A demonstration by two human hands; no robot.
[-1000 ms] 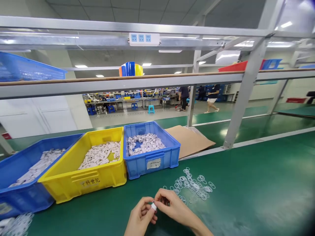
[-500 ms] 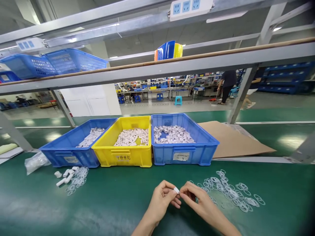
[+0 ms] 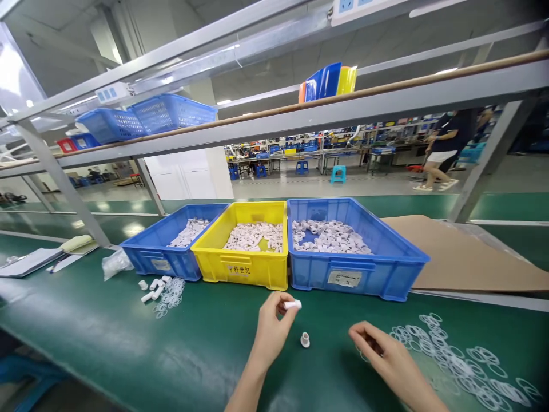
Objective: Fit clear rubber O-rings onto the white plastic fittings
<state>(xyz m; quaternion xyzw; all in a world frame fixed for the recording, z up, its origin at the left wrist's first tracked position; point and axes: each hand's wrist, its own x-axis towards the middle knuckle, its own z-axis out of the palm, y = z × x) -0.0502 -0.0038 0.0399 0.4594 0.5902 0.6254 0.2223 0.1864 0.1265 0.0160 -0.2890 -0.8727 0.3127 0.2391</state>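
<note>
My left hand (image 3: 274, 320) pinches a short white plastic tube (image 3: 291, 305) between thumb and fingers, above the green tabletop in front of the yellow bin. Just right of and below that hand, a small white flanged bushing (image 3: 305, 340) stands upright on the table. My right hand (image 3: 384, 349) is closed in a pinch to the right, beside a spread of thin clear rings (image 3: 454, 357). Part of a ring shows under its fingertips; whether the fingers grip it I cannot tell.
A blue bin (image 3: 154, 260), a yellow bin (image 3: 240, 274) and another blue bin (image 3: 351, 280) hold small white parts. More rings (image 3: 171, 294) and white tubes (image 3: 156, 290) lie left, near a plastic bag (image 3: 115, 263). Cardboard (image 3: 467, 252) lies right; a shelf beam (image 3: 274, 126) crosses above.
The view has turned left. My hands have moved apart, the left lifting the tube towards the bins, the right nearer the rings. A flanged bushing now stands on the table between them.
</note>
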